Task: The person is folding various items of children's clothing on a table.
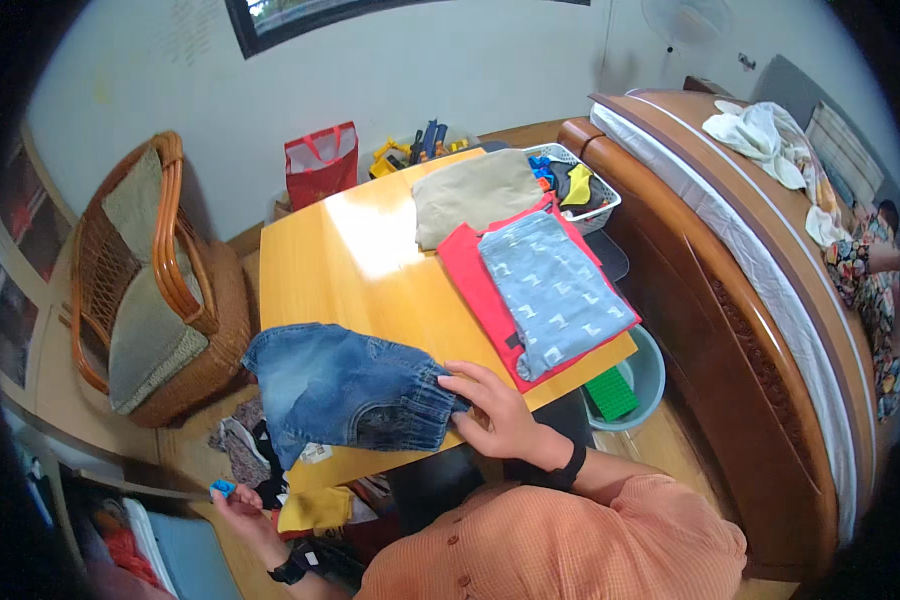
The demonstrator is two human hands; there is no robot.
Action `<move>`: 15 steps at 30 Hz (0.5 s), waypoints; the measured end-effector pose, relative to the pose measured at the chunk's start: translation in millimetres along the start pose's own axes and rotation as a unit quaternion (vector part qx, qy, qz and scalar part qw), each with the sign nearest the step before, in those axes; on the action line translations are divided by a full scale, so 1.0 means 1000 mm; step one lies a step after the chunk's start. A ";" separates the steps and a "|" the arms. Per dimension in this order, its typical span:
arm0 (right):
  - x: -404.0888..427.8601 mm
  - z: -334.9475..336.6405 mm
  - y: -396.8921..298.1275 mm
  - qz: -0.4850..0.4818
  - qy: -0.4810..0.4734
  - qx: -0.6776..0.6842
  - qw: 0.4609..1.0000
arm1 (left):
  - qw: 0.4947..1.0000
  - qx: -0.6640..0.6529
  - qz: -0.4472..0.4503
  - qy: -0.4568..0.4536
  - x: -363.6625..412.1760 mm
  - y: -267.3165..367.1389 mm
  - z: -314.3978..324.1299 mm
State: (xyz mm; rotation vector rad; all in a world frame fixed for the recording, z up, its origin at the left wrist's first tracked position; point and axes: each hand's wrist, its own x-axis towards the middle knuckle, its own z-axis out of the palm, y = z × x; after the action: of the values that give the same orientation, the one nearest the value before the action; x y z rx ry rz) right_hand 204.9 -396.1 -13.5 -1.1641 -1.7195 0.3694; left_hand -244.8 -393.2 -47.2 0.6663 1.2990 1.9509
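Note:
A pair of blue denim shorts point(322, 382) lies folded on the near left corner of the wooden table point(307, 277), its elastic waistband to the right. My right hand point(499, 416) grips that waistband, fingers on top and thumb below. Left of the table, past its edge, my left hand point(246, 517) holds a small blue object point(223, 487) at the fingertips; what it is cannot be made out. Folded light-blue patterned cloth point(551, 289) rests on a red folded garment point(476, 300) at the table's right side. Behind them lies a folded beige garment point(476, 191).
A white basket point(596, 217) of coloured items stands behind the table, beside a wooden bed point(720, 337). A round tub point(649, 375) holds a green building plate point(611, 394). Leftward are a rattan chair point(150, 300) and clothes point(244, 450). A person point(870, 262) is on the bed.

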 end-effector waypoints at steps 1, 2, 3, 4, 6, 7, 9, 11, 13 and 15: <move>-0.003 -0.003 0.000 -0.003 0.016 0.041 0.999 | 0.998 0.019 0.005 -0.051 -0.020 0.021 0.029; -0.005 -0.008 0.000 -0.006 0.033 0.082 0.996 | 0.994 0.039 0.010 -0.102 -0.041 0.032 0.054; -0.006 -0.016 -0.006 -0.017 0.007 0.131 0.991 | 0.977 0.055 0.010 -0.204 -0.054 0.032 0.065; -0.005 -0.023 -0.010 -0.071 -0.039 0.147 0.986 | 0.953 0.063 0.015 -0.296 -0.071 0.031 0.083; -0.006 -0.036 -0.024 -0.147 -0.096 0.181 0.968 | 0.882 0.172 -0.042 -0.437 -0.112 0.039 0.129; -0.009 -0.044 -0.031 -0.148 -0.091 0.182 0.968 | 0.845 0.212 -0.088 -0.483 -0.133 0.046 0.157; -0.011 -0.061 -0.035 -0.172 -0.166 0.177 0.955 | 0.765 0.307 -0.064 -0.563 -0.152 0.034 0.191; -0.016 -0.077 -0.025 -0.176 -0.126 0.161 0.963 | 0.730 0.314 0.015 -0.607 -0.175 0.033 0.232; -0.019 -0.097 -0.014 -0.194 -0.068 0.123 0.971 | 0.661 0.311 0.094 -0.676 -0.194 0.033 0.266; -0.025 -0.119 0.001 -0.194 -0.063 0.122 0.971 | 0.622 0.339 0.081 -0.701 -0.206 0.025 0.286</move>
State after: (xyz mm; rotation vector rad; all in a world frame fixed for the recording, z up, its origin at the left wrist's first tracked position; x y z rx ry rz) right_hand 307.2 -446.7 27.6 -0.6205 -1.9015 0.4046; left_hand 87.6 -394.7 72.8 2.1177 0.7603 0.3647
